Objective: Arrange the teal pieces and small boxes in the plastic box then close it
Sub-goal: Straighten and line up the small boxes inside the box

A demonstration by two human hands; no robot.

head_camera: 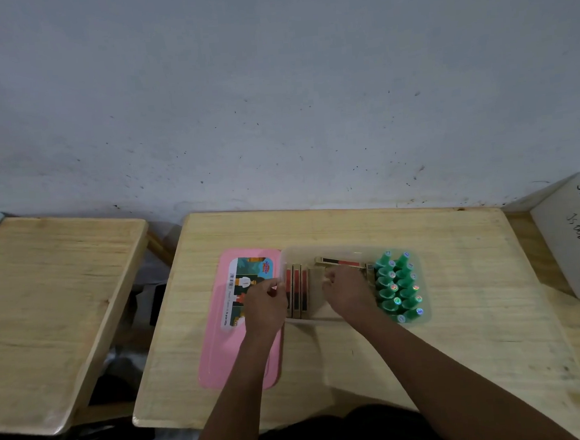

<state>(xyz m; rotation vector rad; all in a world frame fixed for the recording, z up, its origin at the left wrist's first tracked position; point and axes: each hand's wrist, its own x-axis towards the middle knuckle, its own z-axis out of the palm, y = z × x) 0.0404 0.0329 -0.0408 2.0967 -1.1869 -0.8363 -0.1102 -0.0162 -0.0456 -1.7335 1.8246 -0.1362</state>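
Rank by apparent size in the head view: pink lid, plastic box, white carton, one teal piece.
1. Plastic box and pink lid: look about alike; the lid lies flat and nearer, so no ranking between them.
2. White carton: looks smaller, but it is cut off by the frame edge, so unsure.
3. One teal piece: clearly smallest.

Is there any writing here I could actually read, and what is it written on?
"JS 006", handwritten on the white box at the right edge.
A second, fainter handwritten line beneath looks like the same code; I cannot be sure.
Sticker on the pink lid: logo and print too small and blurred to read.
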